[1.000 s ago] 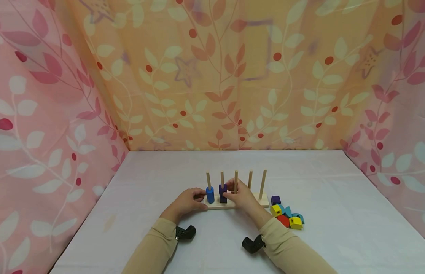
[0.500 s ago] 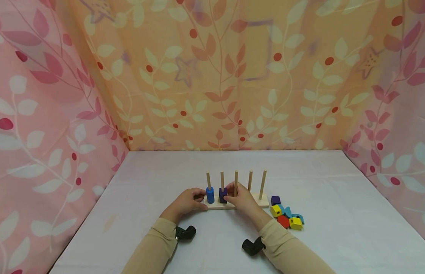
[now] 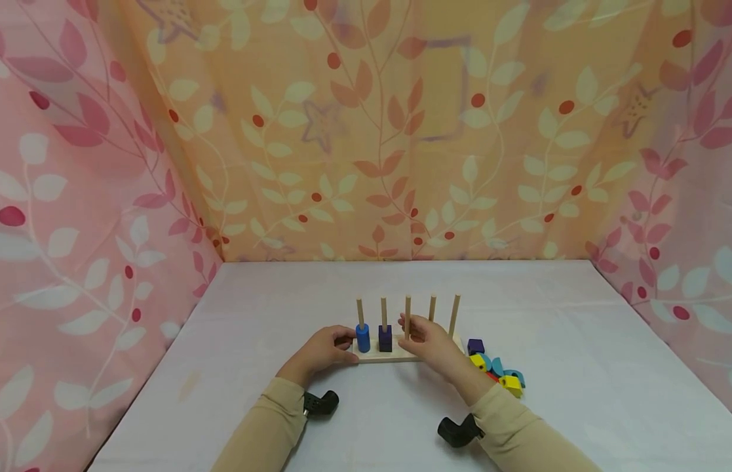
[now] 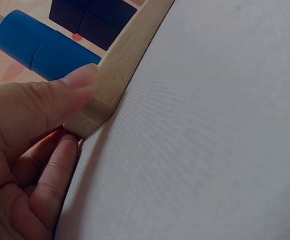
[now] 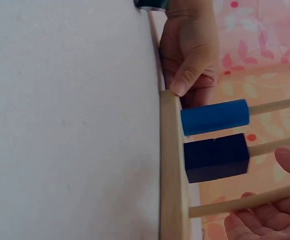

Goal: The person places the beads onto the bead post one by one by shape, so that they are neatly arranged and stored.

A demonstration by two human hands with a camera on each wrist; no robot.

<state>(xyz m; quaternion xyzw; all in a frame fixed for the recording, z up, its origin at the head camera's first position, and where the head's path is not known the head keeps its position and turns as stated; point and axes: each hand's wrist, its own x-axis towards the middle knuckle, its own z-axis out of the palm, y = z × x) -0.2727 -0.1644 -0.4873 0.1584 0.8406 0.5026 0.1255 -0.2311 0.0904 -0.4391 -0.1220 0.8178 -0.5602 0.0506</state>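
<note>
A wooden peg board point(image 3: 389, 357) with several upright pegs lies on the table. Blue cylinders point(image 3: 362, 338) are stacked on its leftmost peg, and dark purple blocks point(image 3: 385, 339) on the second. My left hand point(image 3: 321, 354) holds the board's left end; in the left wrist view the thumb point(image 4: 80, 82) lies on the front corner with fingers behind. Around the third peg point(image 3: 407, 314) my right hand point(image 3: 433, 347) is spread loosely, thumb and fingers apart with nothing held between them. In the right wrist view its fingertips point(image 5: 245, 220) lie behind that bare peg.
To the right of the board lie loose blocks: a purple block point(image 3: 475, 345), yellow blocks point(image 3: 510, 385), light blue pieces point(image 3: 497, 367) and a red piece point(image 3: 492, 376) partly hidden by the right forearm. Patterned curtains point(image 3: 377, 131) stand behind the white table point(image 3: 271, 295).
The right hand has let go of the purple block, which slid down its peg onto the lower one, and has drawn back to the right. The left hand stays on the board's end.
</note>
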